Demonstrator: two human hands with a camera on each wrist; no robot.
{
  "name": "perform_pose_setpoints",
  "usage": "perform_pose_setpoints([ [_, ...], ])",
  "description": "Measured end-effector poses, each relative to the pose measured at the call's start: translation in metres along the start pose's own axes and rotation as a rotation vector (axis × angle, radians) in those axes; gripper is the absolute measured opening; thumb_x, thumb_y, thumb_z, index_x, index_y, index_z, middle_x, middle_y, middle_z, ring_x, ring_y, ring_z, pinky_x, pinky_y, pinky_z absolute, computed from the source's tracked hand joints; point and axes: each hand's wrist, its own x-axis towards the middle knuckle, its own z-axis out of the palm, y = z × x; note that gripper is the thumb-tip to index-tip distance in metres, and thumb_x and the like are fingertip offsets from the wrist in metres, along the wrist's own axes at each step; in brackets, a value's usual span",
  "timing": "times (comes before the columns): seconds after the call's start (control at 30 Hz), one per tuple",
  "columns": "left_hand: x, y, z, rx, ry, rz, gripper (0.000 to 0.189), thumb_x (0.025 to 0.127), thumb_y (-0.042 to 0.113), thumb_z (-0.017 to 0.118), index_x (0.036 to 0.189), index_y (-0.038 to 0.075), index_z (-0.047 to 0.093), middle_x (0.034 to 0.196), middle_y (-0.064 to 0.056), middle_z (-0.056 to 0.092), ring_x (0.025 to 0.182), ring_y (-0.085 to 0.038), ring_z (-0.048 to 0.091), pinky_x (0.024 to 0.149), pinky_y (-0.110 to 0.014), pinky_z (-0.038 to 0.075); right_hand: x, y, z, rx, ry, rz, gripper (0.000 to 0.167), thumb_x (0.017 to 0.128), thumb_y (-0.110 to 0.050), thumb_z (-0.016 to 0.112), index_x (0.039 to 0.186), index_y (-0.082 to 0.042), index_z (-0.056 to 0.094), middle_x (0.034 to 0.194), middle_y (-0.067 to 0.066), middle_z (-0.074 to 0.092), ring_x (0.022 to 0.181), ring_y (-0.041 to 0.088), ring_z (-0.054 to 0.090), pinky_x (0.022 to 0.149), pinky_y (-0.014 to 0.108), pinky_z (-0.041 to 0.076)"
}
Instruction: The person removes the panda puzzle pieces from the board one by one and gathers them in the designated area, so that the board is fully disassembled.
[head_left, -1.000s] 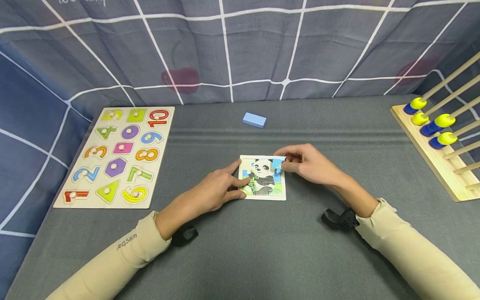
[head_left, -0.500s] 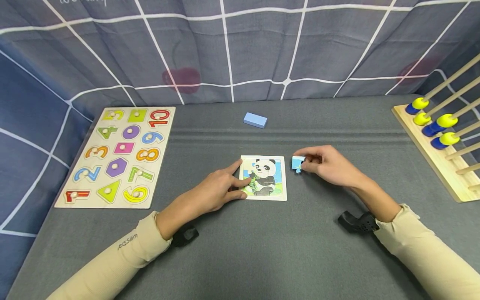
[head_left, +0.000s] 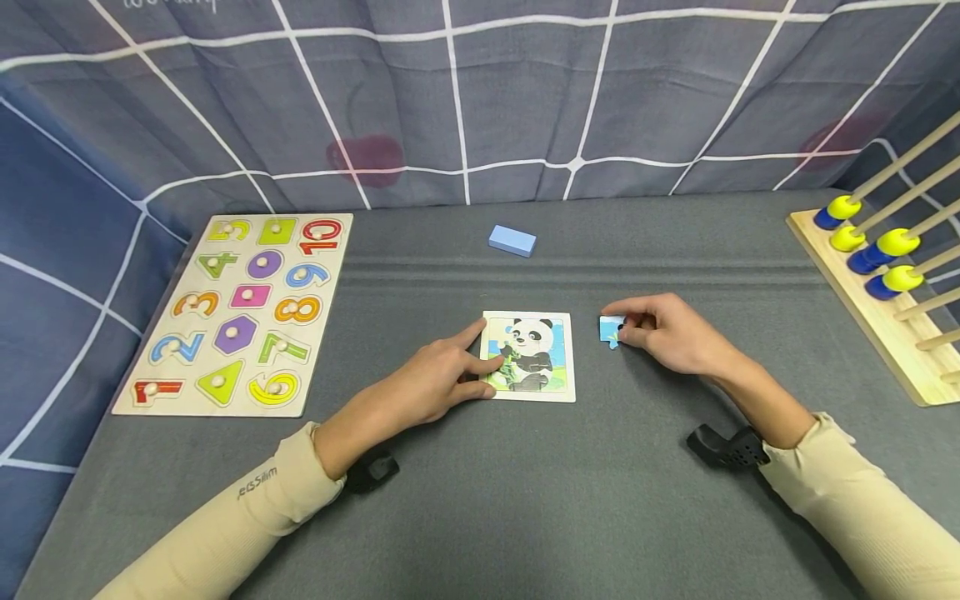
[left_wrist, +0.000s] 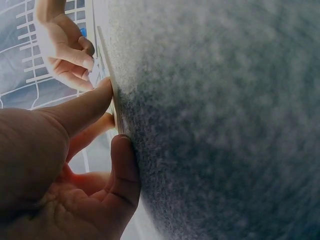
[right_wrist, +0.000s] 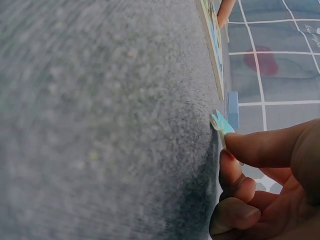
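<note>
A square panda jigsaw puzzle in a pale frame lies flat on the grey table. My left hand rests on its left side, fingers spread, with the tips touching the frame and picture. In the left wrist view, the fingertips meet the thin edge of the frame. To the right of the puzzle, my right hand pinches a light-blue jigsaw piece between thumb and fingers. The right wrist view shows that piece tilted, close to the cloth. My fingers partly cover it.
A number and shape peg board lies at the left. Behind the puzzle is a blue block. On the right stands a wooden bead rack with rods and yellow and blue beads. A grid-patterned curtain hangs behind the table.
My right hand has drawn the blue jigsaw piece away from the puzzle's upper right corner, out to the right. The left hand keeps its place on the frame.
</note>
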Motion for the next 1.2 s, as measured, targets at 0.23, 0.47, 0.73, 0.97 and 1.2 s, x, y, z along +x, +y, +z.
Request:
perform_pose_setpoints([
  [0.23, -0.0004, -0.0011, 0.0007, -0.003, 0.007, 0.009, 0.045, 0.092, 0.025, 0.071, 0.133, 0.009, 0.062, 0.155, -0.031, 0.024, 0.126, -0.041, 0.05, 0.099, -0.049, 0.043, -0.0011, 0.0021, 0.0025, -0.04, 0.03, -0.009, 0.029, 0.09, 0.006, 0.065, 0.119, 0.007, 0.067, 0.08, 0.005, 0.06, 0.062, 0.011, 0.046, 0.057, 0.025, 0.038],
  [0.47, -0.0002, -0.0004, 0.0012, 0.008, 0.014, 0.0, 0.045, 0.092, 0.025, 0.071, 0.133, 0.01, 0.062, 0.155, -0.031, 0.025, 0.126, -0.042, 0.049, 0.099, -0.05, 0.043, -0.0013, 0.0013, 0.0057, -0.106, 0.057, -0.039, 0.03, 0.087, 0.004, 0.069, 0.117, 0.005, 0.068, 0.082, 0.005, 0.059, 0.063, 0.013, 0.046, 0.057, 0.027, 0.038],
  [0.73, 0.0011, -0.0001, 0.0005, 0.006, 0.003, -0.01, 0.046, 0.092, 0.026, 0.071, 0.134, 0.01, 0.062, 0.156, -0.029, 0.023, 0.105, -0.029, 0.063, 0.095, -0.047, 0.045, -0.0036, 0.0008, 0.0057, -0.125, 0.06, -0.005, 0.034, 0.088, 0.0, 0.07, 0.121, 0.004, 0.066, 0.09, 0.009, 0.057, 0.068, 0.016, 0.047, 0.062, 0.029, 0.038],
  [0.97, 0.0019, -0.0015, 0.0007, -0.002, -0.012, -0.011, 0.046, 0.093, 0.026, 0.07, 0.135, 0.01, 0.061, 0.156, -0.029, 0.021, 0.087, -0.019, 0.067, 0.095, -0.046, 0.045, -0.0044, 0.0015, 0.0054, -0.135, 0.059, 0.011, 0.028, 0.089, -0.003, 0.07, 0.116, 0.005, 0.067, 0.092, 0.01, 0.057, 0.072, 0.018, 0.047, 0.065, 0.031, 0.038],
  [1.2, 0.0013, -0.0014, 0.0007, -0.002, -0.005, -0.009, 0.046, 0.092, 0.026, 0.07, 0.135, 0.009, 0.061, 0.156, -0.03, 0.022, 0.096, -0.025, 0.067, 0.096, -0.047, 0.045, -0.0048, 0.0008, 0.0051, -0.136, 0.061, 0.016, 0.026, 0.089, -0.003, 0.07, 0.113, 0.005, 0.068, 0.093, 0.011, 0.058, 0.073, 0.019, 0.048, 0.066, 0.032, 0.039],
])
